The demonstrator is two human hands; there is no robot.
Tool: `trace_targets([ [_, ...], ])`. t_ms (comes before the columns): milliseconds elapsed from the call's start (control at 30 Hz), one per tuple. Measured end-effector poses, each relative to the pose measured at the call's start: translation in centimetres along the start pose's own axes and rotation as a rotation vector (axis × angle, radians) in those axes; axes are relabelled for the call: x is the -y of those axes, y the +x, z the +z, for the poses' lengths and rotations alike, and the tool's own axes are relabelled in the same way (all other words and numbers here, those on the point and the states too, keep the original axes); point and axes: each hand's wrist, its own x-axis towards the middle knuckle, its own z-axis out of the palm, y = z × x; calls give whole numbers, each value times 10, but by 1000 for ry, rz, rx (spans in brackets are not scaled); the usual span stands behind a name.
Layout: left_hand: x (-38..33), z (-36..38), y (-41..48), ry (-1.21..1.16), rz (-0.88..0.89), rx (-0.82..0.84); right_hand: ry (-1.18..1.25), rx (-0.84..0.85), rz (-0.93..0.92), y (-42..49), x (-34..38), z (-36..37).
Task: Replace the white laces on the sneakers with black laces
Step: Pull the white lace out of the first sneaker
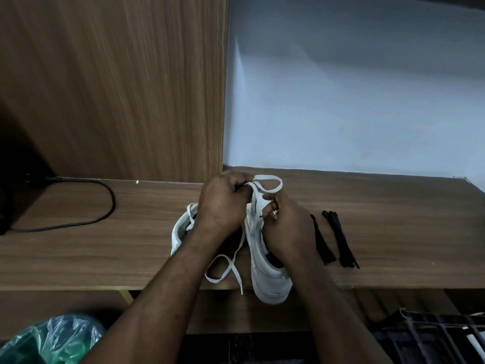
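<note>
Mostly hiding sneakers (270,279), L grip (223,206) & R grip (286,229) both pinch white lace (273,189).

black cable (105,203) on wooden desk (78,248), left | green plastic bag (52,340) below | wire rack (441,334) bottom right

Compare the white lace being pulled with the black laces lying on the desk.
Pose: the white lace arcs in an open loop above the sneaker; the black laces lie folded in two narrow bundles. State: the white lace is gripped by the left hand and right hand; the black laces lie untouched on the table. Both are shoelaces.
</note>
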Motion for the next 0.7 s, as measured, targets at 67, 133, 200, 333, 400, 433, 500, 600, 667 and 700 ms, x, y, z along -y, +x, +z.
trace_targets([
  [67,-7,-4,2,-114,4,-26,-32,5,20,1,2,0],
  [133,-16,-9,2,-303,-1,-88,-47,-12,15,2,3,0],
  [200,-27,-14,1,-517,-12,-166,-47,-12,-8,1,6,2],
  [333,-35,-28,6,-765,0,-195,-48,51,-36,2,9,6],
  [400,-38,-30,7,-808,11,-186,-70,52,-44,3,7,8],
  [433,-41,-29,6,-837,16,-185,-76,43,-50,4,6,9],
  [500,-46,-32,6,-911,48,-189,-71,13,-65,5,5,9],
  [600,-46,-43,10,-979,146,-239,7,-96,-80,4,5,14],
  [667,-36,-46,9,-836,84,-277,122,-201,-103,1,3,16],
  [700,-27,-44,8,-682,1,-281,201,-243,-118,-1,2,16],
])
